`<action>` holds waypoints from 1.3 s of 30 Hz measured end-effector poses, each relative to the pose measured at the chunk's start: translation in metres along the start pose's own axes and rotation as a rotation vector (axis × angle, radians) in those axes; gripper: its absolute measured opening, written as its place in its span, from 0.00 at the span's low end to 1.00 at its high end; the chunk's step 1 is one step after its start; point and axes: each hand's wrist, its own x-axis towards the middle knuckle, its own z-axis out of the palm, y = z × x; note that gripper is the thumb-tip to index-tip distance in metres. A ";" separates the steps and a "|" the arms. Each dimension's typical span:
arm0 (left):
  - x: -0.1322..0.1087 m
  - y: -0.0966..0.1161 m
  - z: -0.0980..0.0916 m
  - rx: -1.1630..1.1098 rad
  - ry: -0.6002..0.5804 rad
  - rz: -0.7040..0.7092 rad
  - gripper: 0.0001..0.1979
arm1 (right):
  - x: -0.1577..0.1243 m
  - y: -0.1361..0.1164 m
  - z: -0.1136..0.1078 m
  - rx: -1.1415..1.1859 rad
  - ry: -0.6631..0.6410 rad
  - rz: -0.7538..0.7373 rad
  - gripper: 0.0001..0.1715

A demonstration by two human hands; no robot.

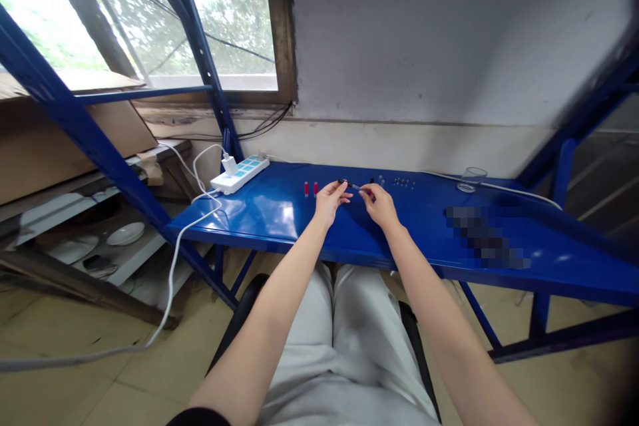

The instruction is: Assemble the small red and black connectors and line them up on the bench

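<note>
My left hand [329, 201] and my right hand [380, 206] hover close together over the blue metal table [279, 219]. Between them is a slim tube with a dark tip [353, 186], small and hard to make out. My left fingers pinch its dark end, and my right fingers pinch the other end. Left of my hands stand two small red cylinders [310, 189]. Right of them, a group of small dark pegs [403, 182] lies on the tabletop.
A white power strip [239, 174] sits at the table's left end, its white cable [172, 293] dropping to the floor. A clear glass [472, 180] stands near the back right. A pixelated patch [486, 237] covers part of the tabletop. Blue steel shelf uprights [197, 33] frame the table.
</note>
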 end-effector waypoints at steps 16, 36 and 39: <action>-0.001 -0.010 -0.002 0.481 -0.049 0.121 0.16 | 0.002 0.030 -0.021 -0.400 -0.043 0.770 0.10; 0.009 -0.032 0.013 0.939 -0.136 0.288 0.09 | 0.015 0.032 -0.009 -0.448 -0.142 0.750 0.11; 0.023 -0.036 0.022 1.019 -0.138 0.266 0.07 | 0.015 0.031 -0.010 -0.441 -0.146 0.755 0.11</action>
